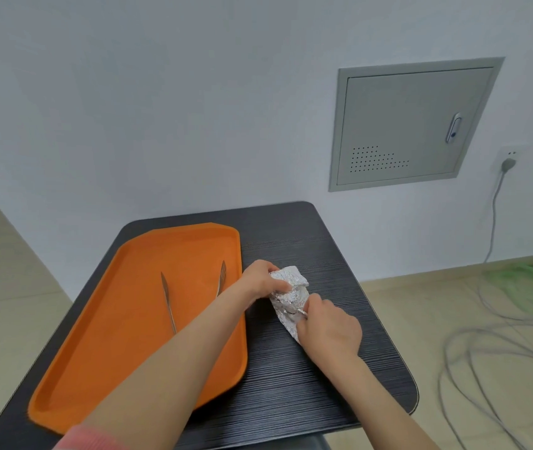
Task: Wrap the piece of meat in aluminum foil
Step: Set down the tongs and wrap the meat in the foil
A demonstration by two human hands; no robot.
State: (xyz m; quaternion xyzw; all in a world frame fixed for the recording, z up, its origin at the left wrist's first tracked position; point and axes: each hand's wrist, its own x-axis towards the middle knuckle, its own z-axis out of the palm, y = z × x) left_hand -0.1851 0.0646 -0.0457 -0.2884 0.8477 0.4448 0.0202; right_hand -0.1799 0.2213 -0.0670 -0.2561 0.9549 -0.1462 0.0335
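Note:
A crumpled aluminum foil bundle (291,295) lies on the dark table (307,384), just right of the orange tray. The meat is hidden inside the foil. My left hand (260,279) grips the bundle's far left end, fingers curled over it. At the near end, my right hand (328,329) pinches the foil, covering that part of it.
An orange tray (135,345) fills the table's left half, with metal tongs (169,300) lying in it; my left forearm crosses its right rim. A grey wall cabinet (411,121) is behind. Cables (473,352) trail over the floor to the right.

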